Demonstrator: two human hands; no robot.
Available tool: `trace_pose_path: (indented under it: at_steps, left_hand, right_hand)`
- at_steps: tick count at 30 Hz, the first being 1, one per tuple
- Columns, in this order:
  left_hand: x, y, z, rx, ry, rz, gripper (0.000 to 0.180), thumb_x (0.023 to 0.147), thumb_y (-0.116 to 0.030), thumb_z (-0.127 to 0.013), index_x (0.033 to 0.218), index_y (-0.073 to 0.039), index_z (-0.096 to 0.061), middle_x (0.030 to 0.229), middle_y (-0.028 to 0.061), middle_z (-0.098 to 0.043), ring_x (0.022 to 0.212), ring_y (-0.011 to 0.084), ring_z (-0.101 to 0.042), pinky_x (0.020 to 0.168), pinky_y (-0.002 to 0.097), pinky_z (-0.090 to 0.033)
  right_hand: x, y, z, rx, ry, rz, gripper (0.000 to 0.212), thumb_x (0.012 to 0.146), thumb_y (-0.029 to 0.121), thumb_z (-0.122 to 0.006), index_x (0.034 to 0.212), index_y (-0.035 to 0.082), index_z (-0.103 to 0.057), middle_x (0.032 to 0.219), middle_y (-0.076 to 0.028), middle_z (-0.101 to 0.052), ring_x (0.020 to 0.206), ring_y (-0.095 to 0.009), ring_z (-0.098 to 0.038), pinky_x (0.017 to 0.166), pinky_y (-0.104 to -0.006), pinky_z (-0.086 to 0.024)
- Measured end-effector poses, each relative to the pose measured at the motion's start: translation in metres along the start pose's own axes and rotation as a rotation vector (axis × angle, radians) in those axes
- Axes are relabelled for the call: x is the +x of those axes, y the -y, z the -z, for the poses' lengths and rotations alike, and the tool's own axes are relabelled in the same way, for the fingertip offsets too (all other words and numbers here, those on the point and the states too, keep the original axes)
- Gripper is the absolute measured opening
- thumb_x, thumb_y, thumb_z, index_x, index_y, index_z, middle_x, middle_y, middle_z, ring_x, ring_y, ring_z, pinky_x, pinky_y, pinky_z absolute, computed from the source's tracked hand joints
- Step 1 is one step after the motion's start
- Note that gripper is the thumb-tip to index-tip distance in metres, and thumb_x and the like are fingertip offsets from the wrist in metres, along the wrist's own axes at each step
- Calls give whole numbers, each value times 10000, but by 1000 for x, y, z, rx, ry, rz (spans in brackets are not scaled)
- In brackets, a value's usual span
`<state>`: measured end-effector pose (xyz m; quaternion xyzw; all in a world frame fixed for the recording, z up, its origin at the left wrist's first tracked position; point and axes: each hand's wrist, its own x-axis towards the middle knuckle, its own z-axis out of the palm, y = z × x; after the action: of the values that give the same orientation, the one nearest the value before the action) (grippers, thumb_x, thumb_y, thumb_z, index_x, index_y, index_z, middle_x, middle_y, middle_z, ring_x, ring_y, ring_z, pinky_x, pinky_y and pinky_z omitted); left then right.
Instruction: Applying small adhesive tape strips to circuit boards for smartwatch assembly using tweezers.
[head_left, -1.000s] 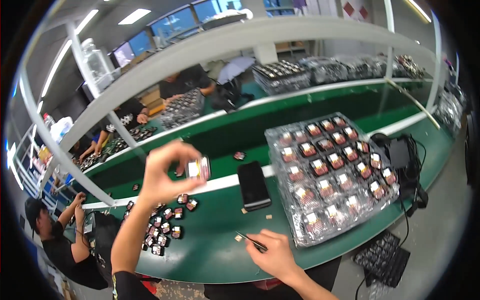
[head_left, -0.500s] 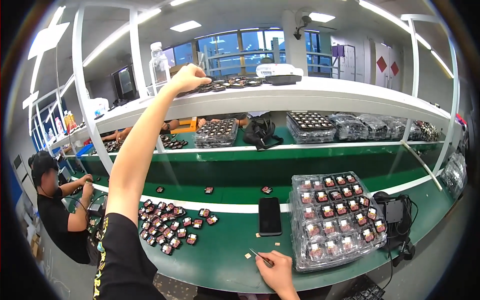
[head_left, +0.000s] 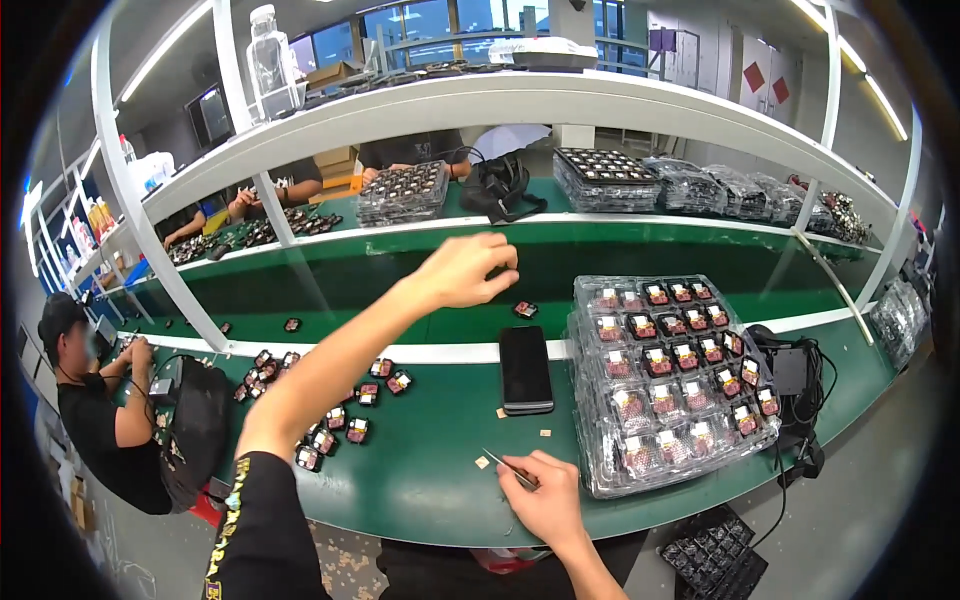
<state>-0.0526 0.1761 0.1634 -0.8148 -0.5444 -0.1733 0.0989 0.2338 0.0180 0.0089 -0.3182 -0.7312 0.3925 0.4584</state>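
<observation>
My left hand hovers over the sunken green strip behind the bench, its fingers curled; whatever they may hold is hidden. Just beyond its fingertips lies one small black square part with a reddish and white face. Tweezers are held in my right hand low over the bench, their tip close to a small tan square. Under my left forearm spreads a loose group of the black square parts, partly covered by the arm. Right of my right hand, stacked clear plastic trays hold rows of these parts.
A black phone lies left of the trays. Cables and a black device sit at their right. Above, a white shelf carries a clear bottle. Another person works at the far left. Black trays rest on the floor.
My left hand has come down from the parts on the upper shelf, moving right to hang over the green strip. My right hand keeps the tweezers near the same tan square. The view has tilted downward.
</observation>
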Motion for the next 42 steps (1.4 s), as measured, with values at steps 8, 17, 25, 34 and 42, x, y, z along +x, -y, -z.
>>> trace_pose_path:
  at_steps: [8, 17, 25, 34, 42]
  left_hand:
    - [23, 26, -155, -220, 113, 251, 485, 971, -510, -765, 1251, -115, -793, 1348, 160, -712, 1283, 356, -679, 1081, 486, -549]
    - [-3, 67, -152, -751, 100, 255, 162, 968, -55, -780, 1094, 17, -708, 886, 114, -781, 802, 186, -769, 780, 357, -602]
    - [-121, 134, -67, -369, 235, 450, 156, 935, -139, -702, 997, -32, -797, 947, 121, -716, 834, 260, -749, 813, 407, -587]
    - [-196, 129, -58, -205, 75, 427, 301, 923, -302, -769, 1013, -36, -660, 1027, 134, -691, 918, 317, -701, 850, 454, -558]
    - [-242, 97, -24, -331, 3, 448, 92, 936, -85, -663, 964, -2, -634, 834, 143, -684, 796, 294, -707, 734, 409, -545]
  right_hand:
    - [-3, 8, 3, -67, 54, -72, 182, 917, 75, -833, 1069, -26, -839, 754, -104, -699, 611, -166, -672, 567, -312, -510]
    - [0, 13, 1, -122, 63, -111, 167, 895, 55, -846, 1040, -28, -847, 703, -77, -649, 578, -129, -604, 534, -299, -443]
    - [3, 10, 3, -134, 84, -93, 165, 896, 49, -844, 1037, -36, -840, 700, -72, -641, 571, -115, -586, 527, -296, -425]
    - [1, 14, -5, -85, 65, -123, 165, 887, 12, -836, 1043, -44, -842, 680, -19, -559, 584, -65, -469, 534, -281, -333]
    - [2, 11, -2, -119, 71, -145, 166, 885, 26, -853, 1033, -46, -834, 707, -53, -642, 582, -93, -551, 535, -279, -384]
